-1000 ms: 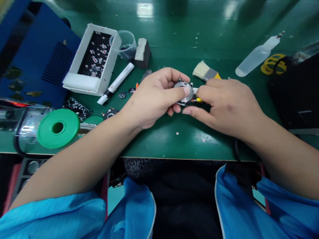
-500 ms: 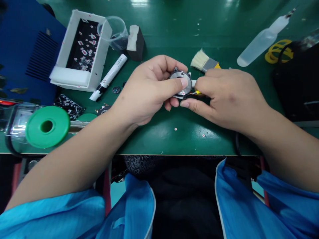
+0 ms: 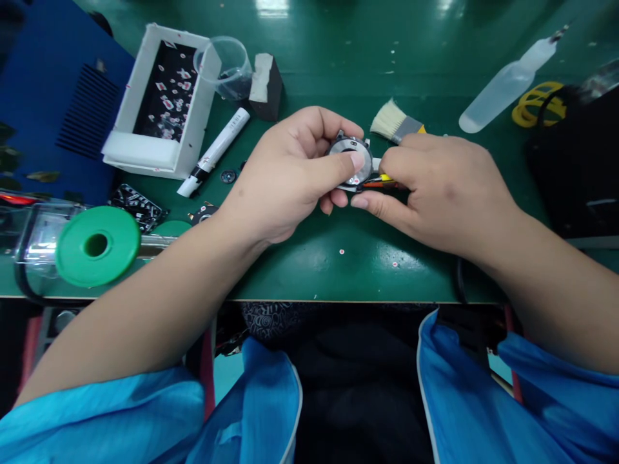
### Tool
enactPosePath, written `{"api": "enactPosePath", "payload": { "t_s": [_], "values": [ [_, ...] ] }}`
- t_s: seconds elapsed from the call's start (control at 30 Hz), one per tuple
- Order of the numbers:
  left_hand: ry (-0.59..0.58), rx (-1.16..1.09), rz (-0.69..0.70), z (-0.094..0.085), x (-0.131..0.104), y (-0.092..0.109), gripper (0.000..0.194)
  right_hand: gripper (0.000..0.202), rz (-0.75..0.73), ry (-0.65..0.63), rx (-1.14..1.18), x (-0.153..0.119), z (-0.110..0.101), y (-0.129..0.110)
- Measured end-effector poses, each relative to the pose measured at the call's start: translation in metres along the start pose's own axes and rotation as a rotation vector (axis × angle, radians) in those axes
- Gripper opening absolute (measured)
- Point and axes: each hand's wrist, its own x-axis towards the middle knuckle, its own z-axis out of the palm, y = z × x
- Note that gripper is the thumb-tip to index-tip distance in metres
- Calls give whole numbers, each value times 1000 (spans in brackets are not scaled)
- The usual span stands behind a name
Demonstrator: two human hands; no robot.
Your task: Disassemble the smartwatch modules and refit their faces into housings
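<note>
A round metallic watch case is held over the green table, pinched in my left hand with the thumb pressed on its face. On its right side, my right hand is closed, with curled fingers close against the case's edge. Between the right fingers and the case show a small pale piece and a thin yellow and orange item; the fingers hide most of both. My right thumb tip lies just below the case. What exactly the right fingers grip is hidden.
A brush lies behind my right hand. At the left are a white box, a clear cup, a dark block, a marker and a green spool. A squeeze bottle and yellow rings lie at the right.
The view has shifted slightly, so the objects at the left appear a little further right. More of the orange and yellow item shows beside the case. Both hands keep nearly the same pose.
</note>
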Motion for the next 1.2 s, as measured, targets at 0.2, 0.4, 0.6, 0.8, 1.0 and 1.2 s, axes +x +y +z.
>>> {"api": "enactPosePath", "payload": {
  "t_s": [0.2, 0.4, 0.6, 0.8, 1.0, 1.2],
  "values": [
    [-15, -11, 30, -2, 0, -4, 27, 55, 14, -38, -10, 1, -2, -3],
    [-11, -32, 67, -4, 4, -6, 43, 51, 16, -46, 7, 1, -2, 1],
    [45, -60, 66, -5, 5, -6, 53, 33, -107, -209, 60, 1, -3, -3],
    [54, -84, 72, -4, 6, -7, 38, 25, -156, -205, 124, 1, -4, -3],
    [20, -107, 75, -5, 9, -8, 35, 18, -188, -189, 185, 1, -1, 3],
    [17, -144, 34, -4, 8, -3, 33, 22, 28, 44, 71, 3, 5, 15]
  ]
}}
